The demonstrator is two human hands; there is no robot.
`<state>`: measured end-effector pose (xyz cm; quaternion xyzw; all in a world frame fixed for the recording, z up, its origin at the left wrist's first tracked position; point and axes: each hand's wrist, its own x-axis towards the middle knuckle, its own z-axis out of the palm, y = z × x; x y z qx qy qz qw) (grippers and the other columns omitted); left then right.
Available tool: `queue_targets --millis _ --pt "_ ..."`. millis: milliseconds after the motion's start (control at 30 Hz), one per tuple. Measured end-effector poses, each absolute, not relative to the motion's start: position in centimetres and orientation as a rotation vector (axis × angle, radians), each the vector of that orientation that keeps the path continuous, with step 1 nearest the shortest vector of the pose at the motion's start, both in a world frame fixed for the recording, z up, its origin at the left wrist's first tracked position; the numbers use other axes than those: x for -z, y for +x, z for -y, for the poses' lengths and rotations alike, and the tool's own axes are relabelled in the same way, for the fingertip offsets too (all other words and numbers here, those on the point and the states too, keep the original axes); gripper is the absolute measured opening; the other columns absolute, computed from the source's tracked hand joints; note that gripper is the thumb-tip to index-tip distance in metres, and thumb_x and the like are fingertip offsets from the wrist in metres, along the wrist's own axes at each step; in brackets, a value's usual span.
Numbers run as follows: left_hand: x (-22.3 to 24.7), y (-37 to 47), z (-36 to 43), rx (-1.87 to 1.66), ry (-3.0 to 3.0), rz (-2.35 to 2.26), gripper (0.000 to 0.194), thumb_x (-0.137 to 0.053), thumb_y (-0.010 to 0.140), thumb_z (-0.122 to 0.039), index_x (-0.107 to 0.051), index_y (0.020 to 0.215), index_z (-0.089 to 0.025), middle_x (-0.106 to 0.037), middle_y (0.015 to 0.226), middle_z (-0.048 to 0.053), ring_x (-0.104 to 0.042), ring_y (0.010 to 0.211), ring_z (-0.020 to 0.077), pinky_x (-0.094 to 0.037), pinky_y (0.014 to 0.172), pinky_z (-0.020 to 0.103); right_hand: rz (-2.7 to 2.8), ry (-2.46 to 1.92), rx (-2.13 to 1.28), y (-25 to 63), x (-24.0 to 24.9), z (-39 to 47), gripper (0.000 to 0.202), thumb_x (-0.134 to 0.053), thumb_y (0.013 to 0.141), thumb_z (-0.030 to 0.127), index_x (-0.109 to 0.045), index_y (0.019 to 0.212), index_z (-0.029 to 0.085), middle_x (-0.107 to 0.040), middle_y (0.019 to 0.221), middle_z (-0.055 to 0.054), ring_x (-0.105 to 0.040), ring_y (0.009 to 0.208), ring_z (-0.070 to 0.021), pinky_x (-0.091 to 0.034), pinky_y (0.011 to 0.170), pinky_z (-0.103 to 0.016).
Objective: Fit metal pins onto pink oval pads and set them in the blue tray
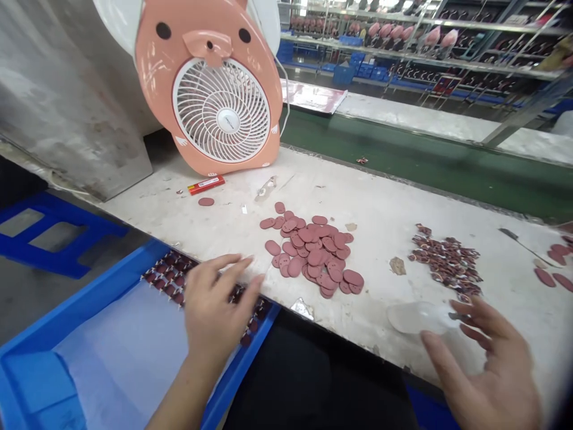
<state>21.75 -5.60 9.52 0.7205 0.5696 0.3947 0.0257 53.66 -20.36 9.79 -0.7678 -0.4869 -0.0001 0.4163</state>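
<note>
My left hand (217, 304) hovers over the blue tray's corner by the table edge, fingers apart, with nothing visible in it. Rows of small dark red pieces with light tips (172, 276) lie in that tray, partly hidden by this hand. To its right on the table is a loose pile of flat reddish-brown oval pieces (316, 254), some with small holes. My right hand (492, 364) is at the lower right, thumb and fingers apart, beside a blurred translucent whitish piece (418, 318). A small dark tip shows by its fingers. Just beyond lies a heap of small dark brown-red bits (447, 263).
A pink animal-shaped fan (154, 77) stands at the back left, near a red slim box (206, 185). More ovals (545, 277) lie far right. A green belt (403, 158) runs behind the table. The blue tray (27, 352) sits below the table edge.
</note>
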Motion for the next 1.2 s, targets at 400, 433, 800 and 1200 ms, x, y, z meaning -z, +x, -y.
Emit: queue_targets --millis 400,433,800,1200 --pt "-13.7 26.3 5.8 -0.907 1.937 -1.538 0.022 -0.059 0.087 -0.044 -0.065 0.081 -0.024 -0.070 0.072 0.000 -0.062 0.064 0.0214 -0.048 0.065 0.036 0.960 -1.607 -0.553 50.1 -12.1 19.7 0.028 -0.050 0.092 0.050 -0.048 0.105 0.025 -0.059 0.087 -0.002 -0.060 0.068 -0.0185 -0.054 0.060 -0.032" --pt "-13.9 26.8 7.1 -0.942 1.773 -1.487 0.024 -0.060 0.086 -0.047 -0.063 0.082 -0.024 -0.069 0.069 0.000 -0.062 0.060 0.0200 -0.049 0.061 0.034 0.943 -1.568 -0.613 49.1 -12.5 19.6 0.029 -0.054 0.090 0.050 -0.046 0.104 0.025 -0.056 0.080 0.000 -0.056 0.058 -0.0152 -0.051 0.051 -0.027" --pt "-11.9 29.2 14.8 -0.424 0.700 -0.672 0.041 -0.082 0.062 -0.055 -0.075 0.079 -0.018 -0.075 0.065 0.004 -0.066 0.059 0.0141 -0.048 0.057 0.023 0.918 -1.054 -1.710 46.9 -15.2 18.5 0.032 -0.077 0.074 0.026 -0.048 0.088 0.022 -0.059 0.075 0.003 -0.057 0.062 -0.0118 -0.044 0.059 -0.024" --pt "-9.0 28.9 15.5 -0.374 0.418 -0.451 0.044 -0.093 0.044 -0.045 -0.080 0.078 -0.021 -0.074 0.072 0.002 -0.062 0.055 0.0051 -0.045 0.048 0.011 1.011 -1.451 -1.137 47.8 -14.5 21.8 0.049 -0.058 0.085 0.059 -0.040 0.122 0.032 -0.059 0.076 0.003 -0.047 0.057 -0.0125 -0.037 0.054 -0.023"
